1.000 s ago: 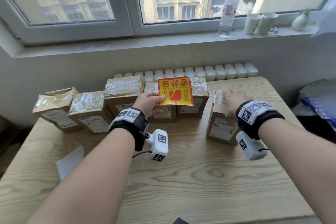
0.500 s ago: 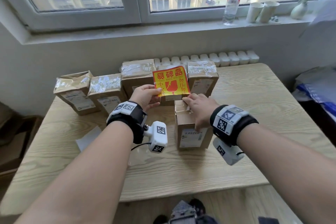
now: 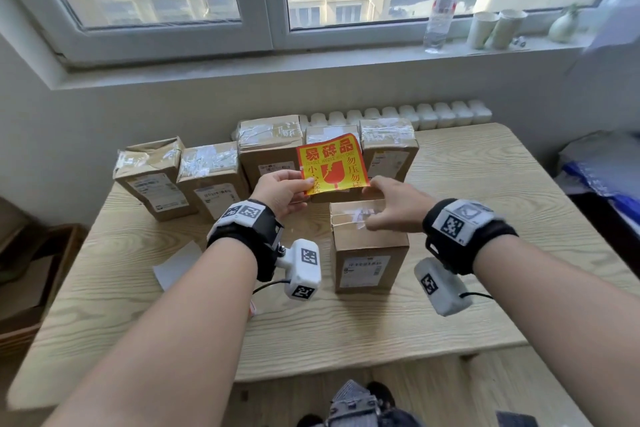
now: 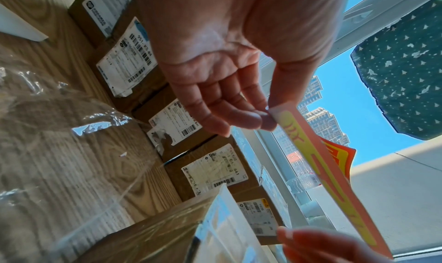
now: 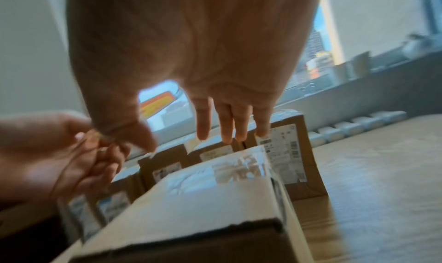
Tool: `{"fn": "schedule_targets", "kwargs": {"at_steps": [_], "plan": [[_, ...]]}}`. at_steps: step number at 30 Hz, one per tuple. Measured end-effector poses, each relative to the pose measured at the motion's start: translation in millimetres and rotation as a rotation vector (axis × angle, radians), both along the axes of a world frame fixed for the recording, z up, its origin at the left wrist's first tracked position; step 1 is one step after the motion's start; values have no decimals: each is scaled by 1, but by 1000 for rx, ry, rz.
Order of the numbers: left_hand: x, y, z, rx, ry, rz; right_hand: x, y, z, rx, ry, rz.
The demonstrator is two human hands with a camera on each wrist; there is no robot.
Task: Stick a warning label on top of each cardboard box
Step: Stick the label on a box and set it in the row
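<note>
My left hand (image 3: 287, 189) pinches the lower left corner of a yellow and red fragile warning label (image 3: 331, 163), held upright above the table. A taped cardboard box (image 3: 367, 246) stands alone just below and in front of it. My right hand (image 3: 391, 206) hovers over that box's top, fingers straight and apart from the thumb, with the index tip at the label's lower right corner. The left wrist view shows the label (image 4: 334, 176) edge-on between thumb and fingertips (image 4: 260, 121). The blurred right wrist view shows the box (image 5: 203, 201) under the straight fingers (image 5: 224, 125).
Several taped boxes (image 3: 211, 177) stand in a row at the back of the wooden table (image 3: 485, 218), against a white radiator (image 3: 415, 113). A white backing sheet (image 3: 176, 263) lies at the left. A bottle (image 3: 443, 0) and paper cups (image 3: 495, 28) stand on the windowsill.
My right hand pulled the box from the right side to the middle front, then lifted off it toward the label's right corner. My left hand kept hold of the label.
</note>
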State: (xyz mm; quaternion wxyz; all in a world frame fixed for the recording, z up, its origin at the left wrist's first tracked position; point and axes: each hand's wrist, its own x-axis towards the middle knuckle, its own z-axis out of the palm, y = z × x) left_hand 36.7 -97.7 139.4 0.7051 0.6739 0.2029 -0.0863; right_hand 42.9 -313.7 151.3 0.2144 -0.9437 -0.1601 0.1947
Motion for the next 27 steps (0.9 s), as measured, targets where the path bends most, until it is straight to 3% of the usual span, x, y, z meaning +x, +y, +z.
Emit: {"fn": "schedule_targets", "kwargs": {"at_steps": [3,7,14,27], "plan": [[0,-5,3,20,-23,-35,2,-11,14,304,-163,-262],[-2,-18,9,50,-44,-104,2,-14,19,500,-72,-340],[-10,-27,4,118,-62,-128,-9,-17,2,549,-74,-541],[-30,-31,-12,313,-106,-212,-25,-27,-19,441,-59,-472]]}}
